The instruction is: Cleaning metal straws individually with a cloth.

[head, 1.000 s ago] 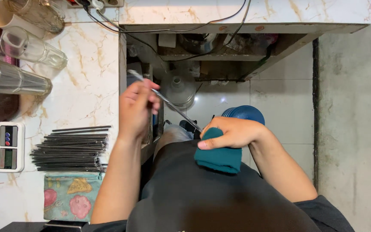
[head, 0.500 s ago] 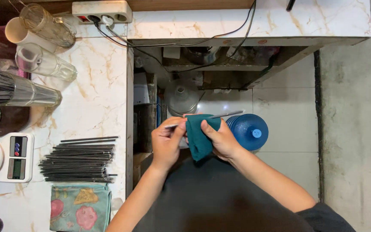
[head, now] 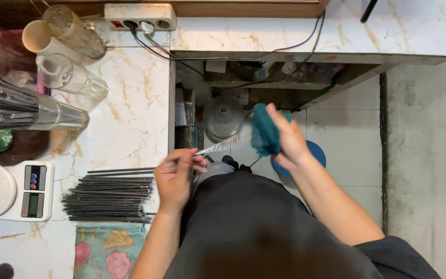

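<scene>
My left hand (head: 177, 178) pinches one end of a thin shiny metal rod (head: 222, 146) that slants up to the right over my lap. My right hand (head: 285, 138) grips a dark teal cloth (head: 263, 130) wrapped around the rod's far end. Both hands hover above my dark apron (head: 254, 227), beside the marble counter's right edge. A pile of several dark thin rods (head: 110, 195) lies on the counter just left of my left hand.
On the marble counter (head: 130, 113) stand a white digital scale (head: 14, 191), glass jars (head: 73, 77), a metal cup of rods (head: 32, 111) and a power strip (head: 140, 16). A patterned cloth (head: 110, 250) lies near the front. A blue bottle cap (head: 313, 155) and a clear jug (head: 224, 118) sit below on the tiled floor.
My right hand has slid the teal cloth up and to the right along the rod. My left hand has pulled left toward the counter with the rod's other end.
</scene>
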